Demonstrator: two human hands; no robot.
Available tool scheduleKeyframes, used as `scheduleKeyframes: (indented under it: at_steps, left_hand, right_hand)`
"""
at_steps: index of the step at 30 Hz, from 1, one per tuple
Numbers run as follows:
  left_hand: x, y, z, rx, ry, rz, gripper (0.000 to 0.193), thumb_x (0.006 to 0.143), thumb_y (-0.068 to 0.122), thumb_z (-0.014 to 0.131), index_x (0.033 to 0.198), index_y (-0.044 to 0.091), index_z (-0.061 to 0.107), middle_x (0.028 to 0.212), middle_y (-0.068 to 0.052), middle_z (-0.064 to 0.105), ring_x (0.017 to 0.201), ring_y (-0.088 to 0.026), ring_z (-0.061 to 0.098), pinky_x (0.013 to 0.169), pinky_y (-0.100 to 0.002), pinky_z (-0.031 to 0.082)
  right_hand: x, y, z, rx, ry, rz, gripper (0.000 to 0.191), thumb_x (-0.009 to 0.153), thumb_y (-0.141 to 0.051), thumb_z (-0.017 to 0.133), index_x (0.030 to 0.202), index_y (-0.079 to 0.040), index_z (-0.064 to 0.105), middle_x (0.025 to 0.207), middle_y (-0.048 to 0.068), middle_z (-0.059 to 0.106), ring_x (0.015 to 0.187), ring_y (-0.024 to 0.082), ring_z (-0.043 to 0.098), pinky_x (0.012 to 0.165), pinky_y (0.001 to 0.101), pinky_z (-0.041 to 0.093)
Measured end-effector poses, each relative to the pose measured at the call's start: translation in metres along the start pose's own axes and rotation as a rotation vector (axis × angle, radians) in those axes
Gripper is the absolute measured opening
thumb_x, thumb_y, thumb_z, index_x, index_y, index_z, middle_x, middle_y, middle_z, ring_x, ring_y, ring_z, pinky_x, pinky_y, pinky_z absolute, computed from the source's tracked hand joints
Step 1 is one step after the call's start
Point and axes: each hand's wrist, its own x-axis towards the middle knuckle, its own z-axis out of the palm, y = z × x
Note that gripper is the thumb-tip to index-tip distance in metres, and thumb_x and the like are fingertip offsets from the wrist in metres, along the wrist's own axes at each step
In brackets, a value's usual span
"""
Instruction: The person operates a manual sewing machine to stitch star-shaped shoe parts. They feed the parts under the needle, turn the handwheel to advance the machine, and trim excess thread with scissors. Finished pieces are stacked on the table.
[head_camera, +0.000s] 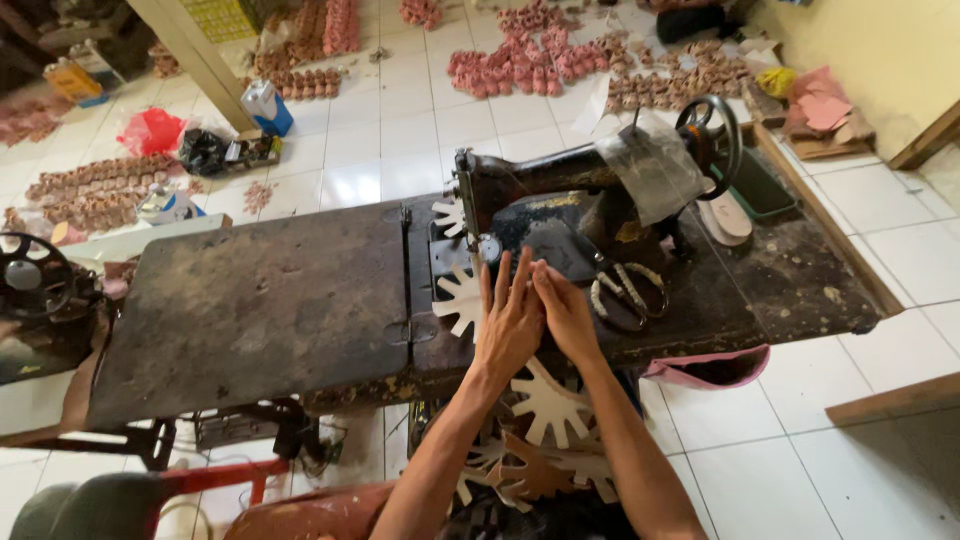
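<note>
Hands, left (507, 325) and right (566, 315), press white toothed cutout (462, 300) under sewing machine (560, 195)

Needle area hidden behind left hand (507, 325), right hand (567, 312).

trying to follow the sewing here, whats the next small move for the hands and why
Probably ease the white toothed strip a little further under the needle. Both the left hand and the right hand lie flat on it just beside the needle of the black sewing machine, and more unsewn strip hangs off the table edge.
</note>
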Motion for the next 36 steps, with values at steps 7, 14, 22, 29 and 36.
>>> scheduleKeyframes:
  at_steps: [7,14,22,29,36]
  left_hand:
    - [-0.002,0.000,0.007,0.119,-0.018,0.011,0.060,0.105,0.010,0.050,0.163,0.002,0.034,0.173,-0.015,0.020,0.160,-0.038,0.015,0.127,-0.068,0.007]
    - [-0.004,-0.002,0.020,0.203,0.001,-0.067,0.069,0.104,0.018,0.051,0.168,0.025,0.024,0.175,-0.001,0.010,0.161,-0.033,0.007,0.124,-0.073,-0.001]
    - [-0.009,-0.002,0.025,0.304,0.023,-0.078,0.072,0.105,0.019,0.054,0.170,0.026,0.023,0.176,-0.004,0.010,0.162,-0.035,0.009,0.124,-0.074,0.001]
    - [-0.006,-0.003,0.024,0.236,0.001,-0.081,0.074,0.102,0.017,0.055,0.169,0.024,0.023,0.175,-0.001,0.015,0.161,-0.034,0.012,0.123,-0.075,0.001]
    - [0.001,-0.012,0.017,0.033,-0.101,0.017,0.073,0.096,0.009,0.058,0.163,0.021,0.035,0.172,-0.001,0.023,0.159,-0.037,0.013,0.123,-0.072,0.003]
  right_hand:
    - [0.001,0.001,-0.001,0.016,-0.069,-0.006,0.044,0.104,-0.032,0.063,0.132,0.001,0.064,0.115,0.009,0.072,0.103,0.013,0.067,0.087,0.0299,0.052]
    - [0.000,-0.009,0.001,-0.022,-0.201,-0.100,0.070,0.097,-0.013,0.069,0.158,-0.006,0.035,0.133,0.014,0.066,0.116,0.022,0.069,0.108,0.0352,0.052]
    - [0.000,-0.004,0.000,0.175,-0.265,-0.042,0.086,0.088,0.002,0.074,0.160,-0.010,0.029,0.128,0.013,0.063,0.121,0.023,0.065,0.104,0.0402,0.057]
    - [0.004,0.010,-0.008,0.255,-0.289,-0.052,0.081,0.088,0.002,0.076,0.157,-0.008,0.034,0.123,0.010,0.063,0.119,0.021,0.064,0.101,0.0377,0.056]
    - [0.009,0.013,-0.008,0.293,-0.273,-0.100,0.067,0.092,-0.003,0.077,0.148,-0.005,0.042,0.116,0.009,0.065,0.110,0.017,0.064,0.096,0.0338,0.055]
